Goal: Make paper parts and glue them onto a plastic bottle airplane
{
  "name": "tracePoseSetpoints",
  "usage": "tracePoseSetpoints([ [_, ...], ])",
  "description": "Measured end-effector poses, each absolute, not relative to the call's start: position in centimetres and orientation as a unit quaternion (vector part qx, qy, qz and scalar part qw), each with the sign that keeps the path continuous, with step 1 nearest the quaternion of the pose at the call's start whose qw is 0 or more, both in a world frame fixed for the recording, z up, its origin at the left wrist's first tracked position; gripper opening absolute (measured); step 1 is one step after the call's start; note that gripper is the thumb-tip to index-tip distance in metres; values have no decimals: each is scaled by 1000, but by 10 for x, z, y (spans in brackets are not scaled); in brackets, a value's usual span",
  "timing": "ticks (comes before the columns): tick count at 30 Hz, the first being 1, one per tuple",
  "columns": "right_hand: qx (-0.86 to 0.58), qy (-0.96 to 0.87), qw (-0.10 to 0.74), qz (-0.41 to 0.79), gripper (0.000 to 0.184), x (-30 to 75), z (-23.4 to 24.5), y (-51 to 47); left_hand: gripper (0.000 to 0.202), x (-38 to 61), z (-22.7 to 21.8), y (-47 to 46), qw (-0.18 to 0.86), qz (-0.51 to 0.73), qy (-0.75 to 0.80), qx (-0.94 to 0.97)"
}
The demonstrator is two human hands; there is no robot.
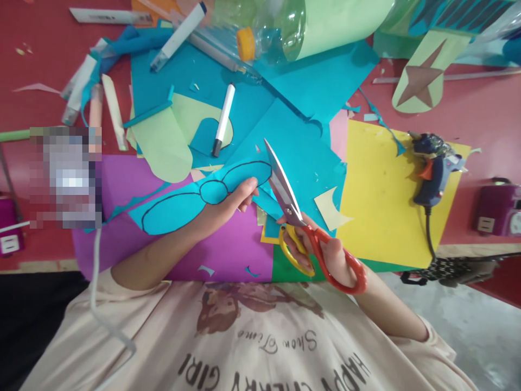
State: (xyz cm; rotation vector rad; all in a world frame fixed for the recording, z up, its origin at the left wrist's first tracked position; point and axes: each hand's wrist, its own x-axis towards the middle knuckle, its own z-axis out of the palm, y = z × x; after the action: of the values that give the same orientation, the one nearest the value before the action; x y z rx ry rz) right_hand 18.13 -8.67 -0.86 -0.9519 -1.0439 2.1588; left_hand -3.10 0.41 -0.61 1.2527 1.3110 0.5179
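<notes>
Here, the left hand (243, 196) pinches outlined blue paper (175, 213); the right hand (336, 258) grips scissors (289, 213). The blades (281, 176) stand at the paper's end.

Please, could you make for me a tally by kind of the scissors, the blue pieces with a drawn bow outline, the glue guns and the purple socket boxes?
Scissors: 1
Bow-outlined blue piece: 1
Glue gun: 1
Purple socket boxes: 2
Total: 5
</notes>
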Motion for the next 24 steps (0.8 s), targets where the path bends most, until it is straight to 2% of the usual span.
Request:
tracePoseSetpoints([
  [14,-393,-367,260,802,75,185,-2,-81,31,-32,-10,5,628,261,541,495],
  [24,-399,-366,246,804,75,192,-2,-83,31,-26,-9,11,624,270,594,430],
])
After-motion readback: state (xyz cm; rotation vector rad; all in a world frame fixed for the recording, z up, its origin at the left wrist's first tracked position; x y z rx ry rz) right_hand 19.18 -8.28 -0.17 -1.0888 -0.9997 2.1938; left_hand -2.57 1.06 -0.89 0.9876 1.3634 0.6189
